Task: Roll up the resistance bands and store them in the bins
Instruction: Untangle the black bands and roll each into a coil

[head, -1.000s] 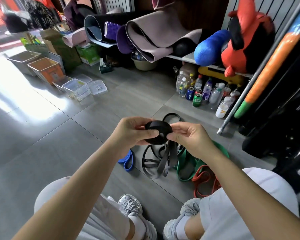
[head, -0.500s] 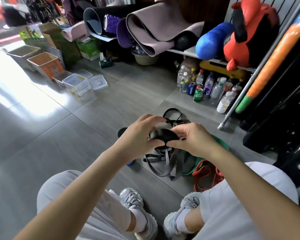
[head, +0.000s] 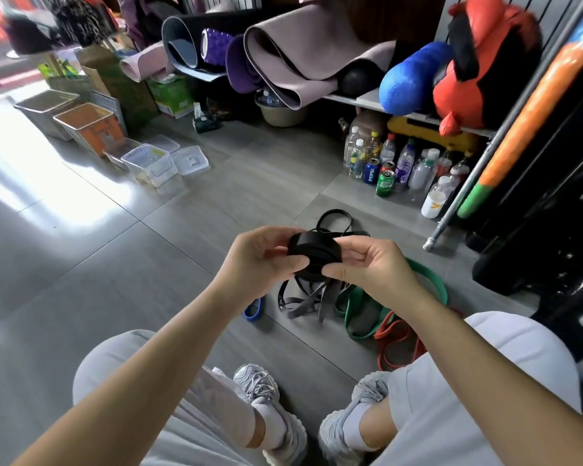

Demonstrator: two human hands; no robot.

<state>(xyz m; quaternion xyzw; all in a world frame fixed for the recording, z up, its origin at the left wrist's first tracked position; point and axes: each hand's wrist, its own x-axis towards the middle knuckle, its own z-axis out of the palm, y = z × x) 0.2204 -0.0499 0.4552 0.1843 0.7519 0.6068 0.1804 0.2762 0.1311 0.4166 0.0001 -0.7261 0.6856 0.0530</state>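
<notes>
Gripping a half-rolled black band [head: 313,253], the left hand [head: 260,260] and right hand [head: 374,267] pinch its coil from either side.

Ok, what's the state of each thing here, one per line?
black band: partly rolled, tail hanging down
left hand: pinches the roll
right hand: pinches the roll
green band: unrolled, on floor
red band: unrolled, on floor
blue band: on floor, partly hidden
clear bin: open

Both hands — left hand [head: 260,260], right hand [head: 371,267] — gripping a half-rolled black band [head: 313,252], loose tail hanging
</notes>
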